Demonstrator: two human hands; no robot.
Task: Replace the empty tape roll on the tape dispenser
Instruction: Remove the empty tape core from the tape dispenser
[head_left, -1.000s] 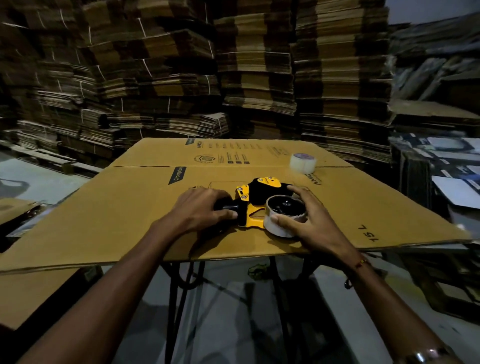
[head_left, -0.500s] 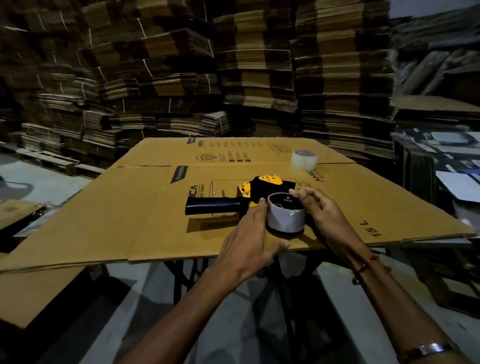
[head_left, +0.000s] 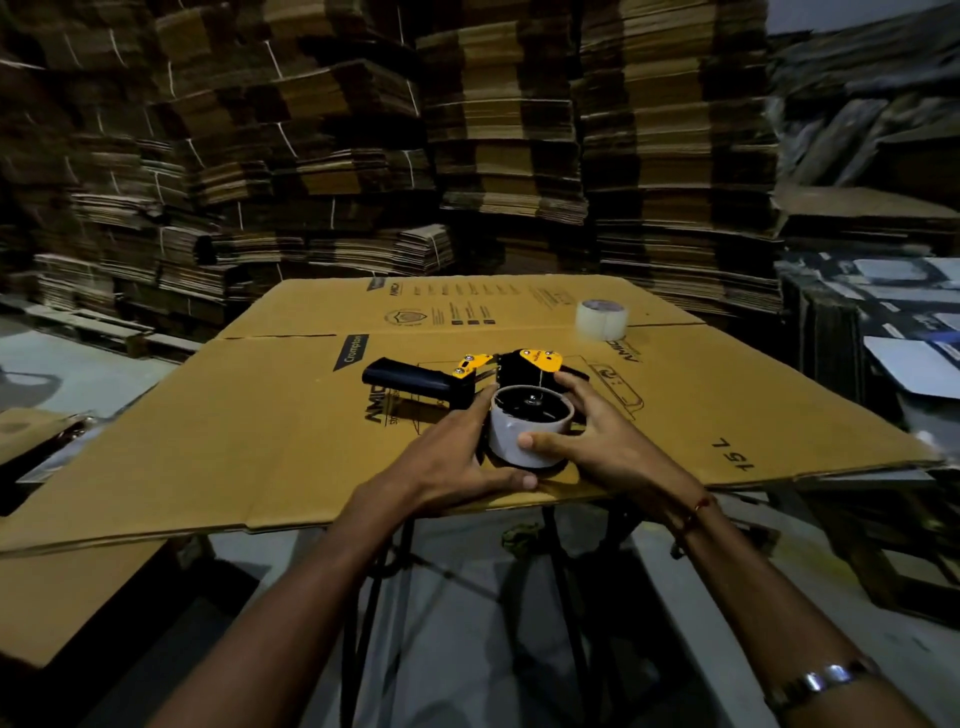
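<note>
Both hands close around the pale grey cardboard tape core (head_left: 524, 436) that sits on the spool of the black and yellow hand-held tape dispenser (head_left: 498, 376). On the near-left side the left hand (head_left: 457, 462) cups the core, its fingers against the wall and its thumb stretched along the cardboard below the core. From the right, the right hand (head_left: 597, 441) wraps the core, thumb pressed on the front wall and fingers curved round the far side, touching the dispenser's black body. Lying flat on its side, the dispenser has its black handle pointing left and its yellow plates facing up, near the front edge of a large flattened brown cardboard box with printed markings (head_left: 260, 415) that serves as the work surface. A full roll of clear tape (head_left: 601, 319) stands well apart toward the far right of the same sheet. Tall stacks of flattened brown cartons (head_left: 493, 130) fill the background.
</note>
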